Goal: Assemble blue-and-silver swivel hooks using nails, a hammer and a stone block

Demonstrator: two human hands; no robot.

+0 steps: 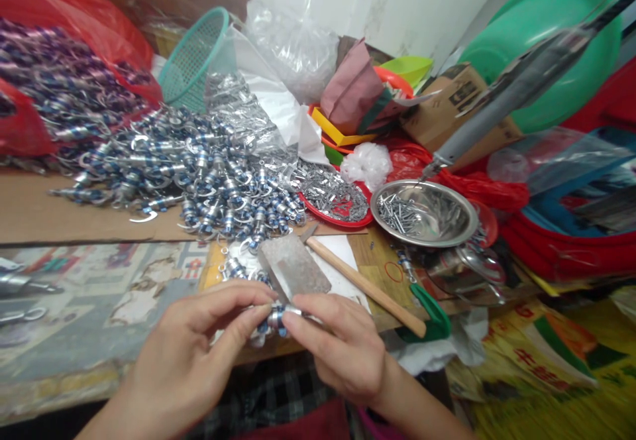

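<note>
Between both hands is a small silver metal fitting with blue bands (276, 317), lying sideways. My left hand (199, 340) pinches its left end between thumb and fingers, and my right hand (340, 340) pinches the right end. The fingers hide both ends. Just beyond the hands sits a grey metal block (294, 264) on the table edge. A hammer with a wooden handle (368, 285) lies to its right, its head partly hidden by the block. A few similar fittings (234, 268) lie left of the block.
A large heap of silver-and-blue fittings (199, 162) covers cardboard behind. Further right stand a red plate (342, 220) of small metal pieces and a steel bowl (447, 236) with pins. A grey tool (507, 89) slants down above the bowl. A green strap-like piece (433, 314) lies near the handle.
</note>
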